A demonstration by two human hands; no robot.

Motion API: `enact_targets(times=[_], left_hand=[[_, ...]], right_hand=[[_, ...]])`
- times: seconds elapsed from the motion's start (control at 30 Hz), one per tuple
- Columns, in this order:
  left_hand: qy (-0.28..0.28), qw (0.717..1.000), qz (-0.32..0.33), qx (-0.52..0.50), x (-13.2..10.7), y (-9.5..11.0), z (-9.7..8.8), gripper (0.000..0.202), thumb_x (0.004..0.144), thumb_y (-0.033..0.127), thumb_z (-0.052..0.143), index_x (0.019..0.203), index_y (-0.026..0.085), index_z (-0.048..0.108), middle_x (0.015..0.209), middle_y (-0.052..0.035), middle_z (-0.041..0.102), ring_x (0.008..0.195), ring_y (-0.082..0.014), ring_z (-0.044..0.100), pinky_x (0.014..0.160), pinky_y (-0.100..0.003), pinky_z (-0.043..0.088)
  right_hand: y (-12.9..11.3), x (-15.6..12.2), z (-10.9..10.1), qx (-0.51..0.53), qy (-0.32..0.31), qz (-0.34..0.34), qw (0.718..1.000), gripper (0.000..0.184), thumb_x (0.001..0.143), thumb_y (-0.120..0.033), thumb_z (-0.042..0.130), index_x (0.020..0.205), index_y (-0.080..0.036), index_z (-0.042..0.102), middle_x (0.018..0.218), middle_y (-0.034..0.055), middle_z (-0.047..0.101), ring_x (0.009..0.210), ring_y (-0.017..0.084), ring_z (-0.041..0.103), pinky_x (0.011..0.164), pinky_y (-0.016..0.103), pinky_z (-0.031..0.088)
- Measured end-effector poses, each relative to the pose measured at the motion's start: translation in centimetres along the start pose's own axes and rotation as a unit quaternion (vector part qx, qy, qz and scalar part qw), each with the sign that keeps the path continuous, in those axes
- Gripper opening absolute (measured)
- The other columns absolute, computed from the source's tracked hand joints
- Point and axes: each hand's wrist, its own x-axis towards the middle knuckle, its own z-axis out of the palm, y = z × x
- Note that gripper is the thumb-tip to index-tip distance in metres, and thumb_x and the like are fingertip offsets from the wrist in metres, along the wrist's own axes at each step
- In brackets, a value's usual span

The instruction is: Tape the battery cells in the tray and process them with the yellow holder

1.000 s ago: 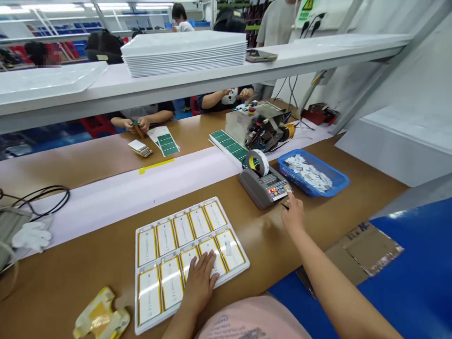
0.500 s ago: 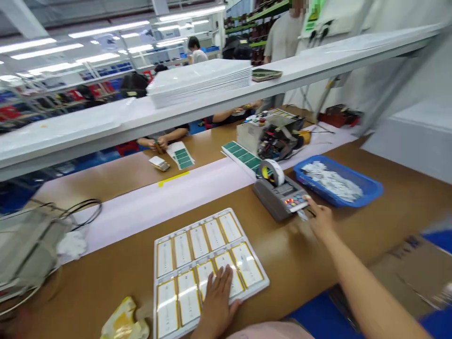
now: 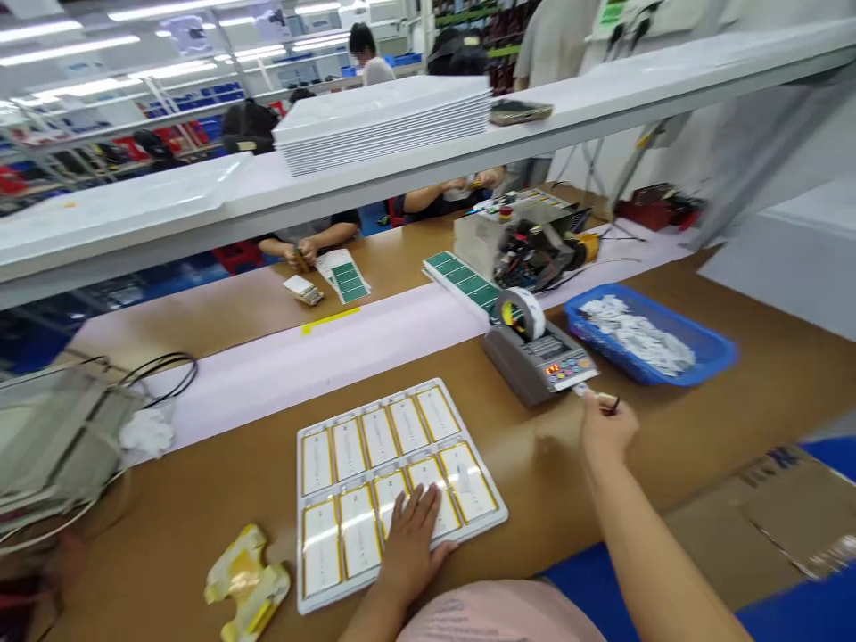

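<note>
A white tray lies on the brown bench in front of me, holding several flat silver cells edged in yellow. My left hand rests flat on the tray's near row, fingers spread. My right hand is at the front of the grey tape dispenser, fingers pinched around a short piece of tape coming out of its slot. A thin dark tool also sticks out of that hand. A white tape roll sits on top of the dispenser.
A blue basket of white pieces stands right of the dispenser. Crumpled yellow backing lies left of the tray. A pale conveyor strip runs across; workers' hands are beyond it. Stacked white trays sit on the shelf above.
The camera tilted and shifted. My right hand drew back slightly from the dispenser's slot, pinching the tape piece. My left hand stayed on the tray.
</note>
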Motion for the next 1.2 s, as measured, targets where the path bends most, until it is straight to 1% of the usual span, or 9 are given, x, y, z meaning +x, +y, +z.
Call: enact_targets(times=[0.07, 0.1, 0.2, 0.33, 0.47, 0.63, 0.9, 1.0, 1.2], left_hand=[[0.0, 0.999, -0.02, -0.031, -0.1, 0.7, -0.1, 0.063, 0.078, 0.055, 0.033, 0.131, 0.021, 0.028, 0.131, -0.0011, 0.036, 0.119, -0.0201, 0.035, 0.095, -0.04, 0.031], [0.008, 0.998, -0.032, -0.047, -0.2, 1.0, -0.1, 0.06, 0.078, 0.055, 0.035, 0.128, 0.021, 0.034, 0.128, -0.0015, 0.04, 0.117, -0.0197, 0.037, 0.095, -0.039, 0.032], [0.036, 0.993, -0.041, -0.101, -1.4, 1.8, -0.4, 0.039, 0.079, 0.046, 0.042, 0.11, 0.023, 0.05, 0.11, -0.0009, 0.055, 0.104, -0.0158, 0.047, 0.088, -0.034, 0.037], [0.06, 0.987, -0.065, -0.132, -4.0, 1.9, -1.6, 0.021, 0.081, 0.02, 0.04, 0.095, 0.02, 0.056, 0.082, -0.0024, 0.059, 0.083, -0.0116, 0.051, 0.075, -0.028, 0.04], [0.059, 0.985, -0.147, -0.063, -5.4, 1.6, -1.6, 0.034, 0.081, 0.02, 0.038, 0.113, 0.015, 0.048, 0.109, -0.0065, 0.054, 0.104, -0.0161, 0.046, 0.089, -0.032, 0.037], [0.052, 0.986, -0.158, -0.012, -5.3, 1.6, -0.3, 0.043, 0.082, 0.027, 0.037, 0.123, 0.014, 0.041, 0.125, -0.0033, 0.044, 0.117, -0.0163, 0.037, 0.095, -0.033, 0.033], [-0.001, 0.983, -0.181, -0.009, -2.7, -0.5, -0.8, 0.045, 0.084, 0.03, 0.033, 0.127, 0.021, 0.037, 0.131, -0.0026, 0.037, 0.103, -0.0208, 0.046, 0.076, -0.035, 0.04], [0.011, 0.982, -0.188, -0.002, -1.9, -0.9, -0.4, 0.045, 0.084, 0.032, 0.032, 0.126, 0.021, 0.039, 0.13, -0.0033, 0.038, 0.099, -0.0216, 0.047, 0.072, -0.035, 0.041], [0.016, 0.984, -0.179, 0.011, -1.7, -1.2, -0.3, 0.043, 0.083, 0.031, 0.033, 0.125, 0.022, 0.041, 0.129, -0.0013, 0.039, 0.099, -0.0206, 0.046, 0.073, -0.034, 0.042]], right_hand=[[-0.2, -3.2, 1.1, -0.115, -0.1, -0.131, 0.98, 0.03, 0.066, -0.032, 0.051, 0.079, -0.006, 0.048, 0.088, 0.004, 0.045, 0.081, -0.002, 0.035, 0.075, 0.008, 0.032], [-0.1, -5.3, 2.1, -0.196, -0.214, -0.198, 0.936, 0.028, 0.068, -0.032, 0.048, 0.076, -0.006, 0.05, 0.091, 0.0052, 0.045, 0.085, 0.0, 0.036, 0.079, 0.01, 0.033], [1.1, -12.3, 5.5, -0.352, -0.536, -0.272, 0.718, 0.031, 0.076, -0.034, 0.037, 0.082, -0.01, 0.055, 0.098, 0.0037, 0.044, 0.087, -0.001, 0.04, 0.082, 0.011, 0.034], [3.4, -19.1, 9.1, -0.393, -0.626, -0.29, 0.608, 0.028, 0.075, -0.036, 0.04, 0.085, -0.016, 0.057, 0.106, -0.0008, 0.041, 0.082, -0.003, 0.04, 0.076, 0.009, 0.033], [4.7, -20.8, 10.3, -0.439, -0.628, -0.311, 0.563, 0.022, 0.073, -0.028, 0.042, 0.085, -0.014, 0.054, 0.106, -0.0012, 0.04, 0.079, -0.003, 0.04, 0.074, 0.009, 0.033], [4.0, -18.9, 9.1, -0.477, -0.555, -0.327, 0.597, 0.041, 0.076, -0.033, 0.038, 0.114, -0.019, 0.044, 0.122, 0.0042, 0.028, 0.091, 0.003, 0.041, 0.081, 0.015, 0.036], [2.3, -3.3, 0.3, -0.417, -0.101, -0.265, 0.863, 0.052, 0.078, -0.035, 0.024, 0.13, -0.026, 0.028, 0.107, 0.0051, 0.038, 0.095, 0.003, 0.038, 0.087, 0.016, 0.035], [1.0, 1.7, -2.0, -0.43, -0.033, -0.213, 0.877, 0.058, 0.072, -0.027, 0.028, 0.13, -0.027, 0.028, 0.106, 0.0047, 0.037, 0.081, -0.001, 0.035, 0.08, 0.013, 0.035], [-1.6, 4.6, -2.7, -0.502, -0.109, -0.216, 0.831, 0.062, 0.069, -0.022, 0.031, 0.129, -0.033, 0.027, 0.114, 0.0045, 0.033, 0.076, -0.003, 0.035, 0.072, 0.01, 0.034]])
